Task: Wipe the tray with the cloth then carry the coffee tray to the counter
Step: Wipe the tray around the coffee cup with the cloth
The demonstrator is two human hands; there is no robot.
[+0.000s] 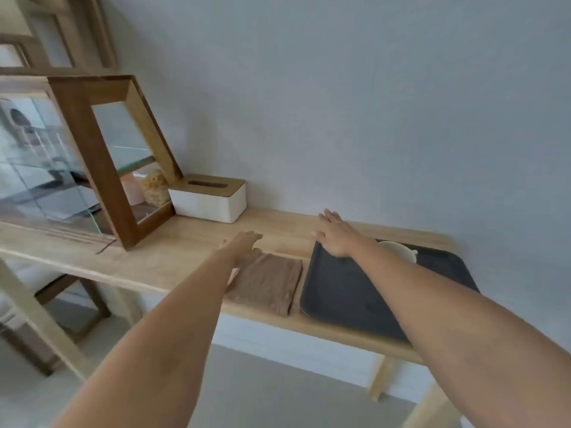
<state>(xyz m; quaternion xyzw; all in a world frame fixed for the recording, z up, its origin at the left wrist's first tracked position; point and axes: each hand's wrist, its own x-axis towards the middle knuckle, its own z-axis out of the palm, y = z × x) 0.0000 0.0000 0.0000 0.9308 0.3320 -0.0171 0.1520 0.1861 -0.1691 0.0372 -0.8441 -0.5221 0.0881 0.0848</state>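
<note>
Where two hands (244, 247) reach: one cloth (267, 282), one tray (349, 291)

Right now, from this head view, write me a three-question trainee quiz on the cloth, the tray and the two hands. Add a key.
1. True or false: the brown cloth lies on the dark tray.
2. Which hand is over the tray's far left corner? A) left hand B) right hand
3. Fill in: the pale cup stands on the ____.

Key:
1. False. The cloth lies on the wooden table, beside the tray, to its left.
2. B. The left hand is at the cloth's far edge, fingers spread, not gripping.
3. Tray, at its far side, partly hidden by the right arm.
</note>
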